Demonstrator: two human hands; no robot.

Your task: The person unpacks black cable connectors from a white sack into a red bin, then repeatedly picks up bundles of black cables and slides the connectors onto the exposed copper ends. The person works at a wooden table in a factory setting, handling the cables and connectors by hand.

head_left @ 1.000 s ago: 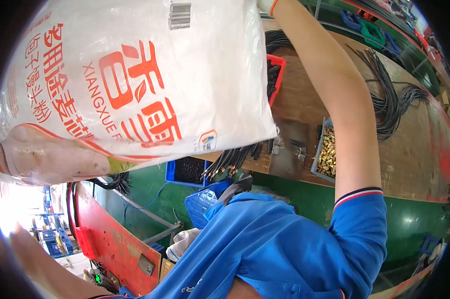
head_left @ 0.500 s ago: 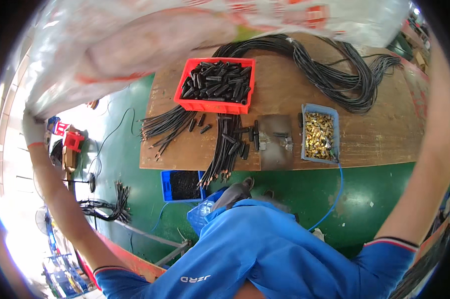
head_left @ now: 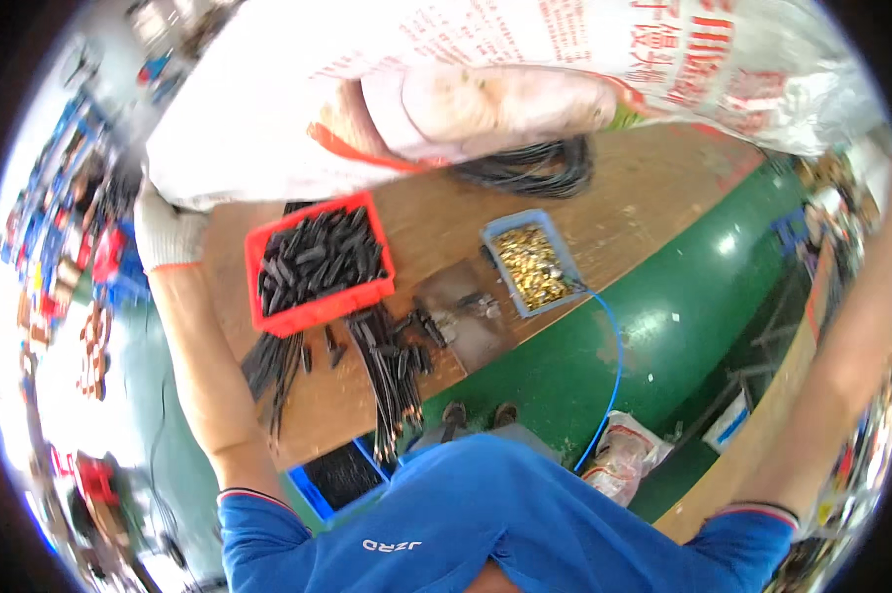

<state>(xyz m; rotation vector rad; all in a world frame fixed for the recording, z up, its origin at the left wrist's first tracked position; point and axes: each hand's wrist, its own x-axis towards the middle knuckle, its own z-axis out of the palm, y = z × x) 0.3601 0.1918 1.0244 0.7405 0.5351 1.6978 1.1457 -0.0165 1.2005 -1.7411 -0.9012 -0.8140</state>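
Observation:
A large white plastic sack (head_left: pixel 268 119) with red print and a food picture is stretched across the top of the view, held up above the table. My left hand (head_left: pixel 169 229), in a white knitted glove, is closed on the sack's lower left corner; its fingers are partly hidden. My right arm reaches up along the right rim, and my gloved right hand (head_left: pixel 869 163) is at the sack's right end, blurred and cut by the rim. Below the sack stands a red bin (head_left: pixel 323 318) of black plastic sleeves (head_left: pixel 313 257).
On the brown table (head_left: pixel 653 188) are a blue-grey bin (head_left: pixel 550 305) of brass-coloured fittings, black cable bundles (head_left: pixel 535 168), and a dark plate (head_left: pixel 486 341). A blue hose (head_left: pixel 619 366) runs to the floor. A blue crate (head_left: pixel 313 494) and a clear plastic bag (head_left: pixel 632 450) lie below.
The view has turned, so the table now slants. The sack has shifted and covers more of the far cable coil. Both arms stay raised with it.

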